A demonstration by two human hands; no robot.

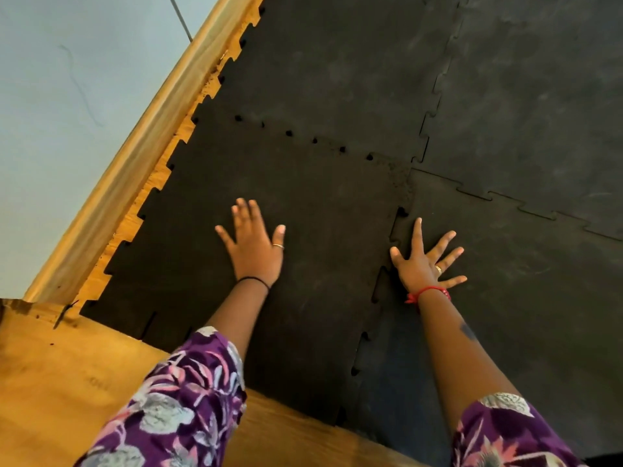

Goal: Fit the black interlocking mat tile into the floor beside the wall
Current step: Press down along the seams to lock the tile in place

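Observation:
The black interlocking mat tile point(303, 203) lies flat on the floor beside the wall point(67, 96), its toothed left edge close to the wooden skirting point(135, 156). My left hand point(254, 246) rests palm down on the tile's middle, fingers spread. My right hand point(426, 261) presses flat on the toothed seam at the tile's right edge, where it meets the neighbouring mat point(522, 315). Small gaps show along the far seam and the right seam.
More black mats point(337, 62) cover the floor ahead and to the right point(539, 96). Bare wooden floor point(67, 382) shows at the near left and in a thin strip along the skirting. Purple floral sleeves cover both upper arms.

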